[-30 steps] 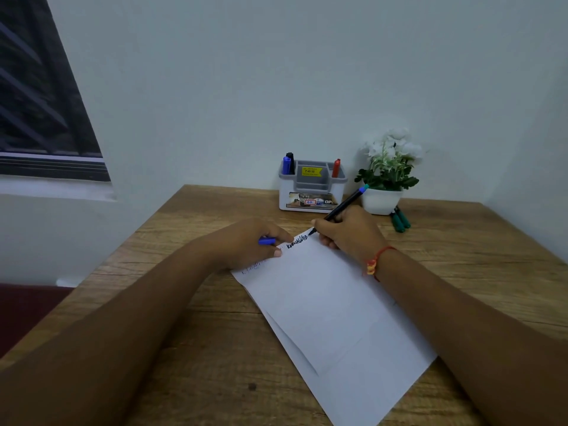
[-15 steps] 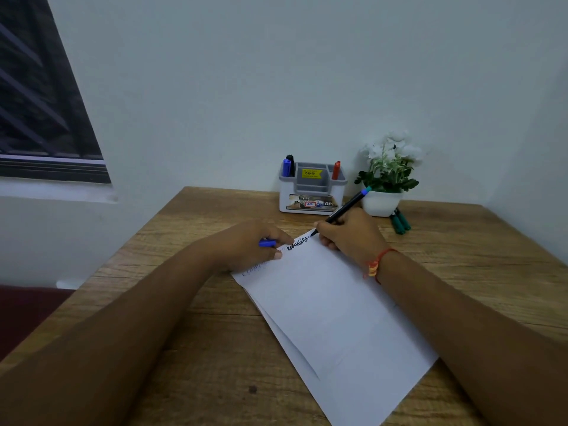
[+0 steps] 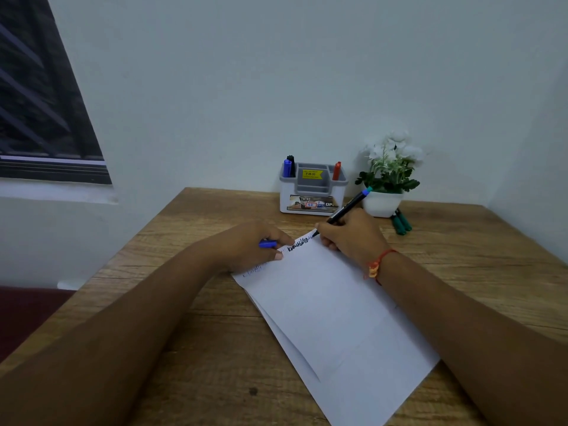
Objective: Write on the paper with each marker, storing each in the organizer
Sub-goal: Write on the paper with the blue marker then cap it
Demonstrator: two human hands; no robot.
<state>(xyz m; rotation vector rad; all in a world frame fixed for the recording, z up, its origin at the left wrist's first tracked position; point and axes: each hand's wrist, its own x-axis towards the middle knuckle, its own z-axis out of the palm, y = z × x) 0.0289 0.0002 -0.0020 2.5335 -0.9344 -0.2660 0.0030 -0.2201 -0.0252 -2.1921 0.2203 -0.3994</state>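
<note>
Writing on the paper with a black-bodied marker in my right hand.

My right grip is clamped on the marker. Its tip touches the sheet's top edge at the end of a line of black writing, and its blue end tilts up toward the plant pot. My left hand rests on the paper's upper left corner, its grip curled round a small blue piece. The paper lies skewed on the wooden surface. Against the back wall stands the organizer, with a blue marker and a black marker in its left compartment and a red marker in its right. Two green markers lie just beside the pot.
</note>
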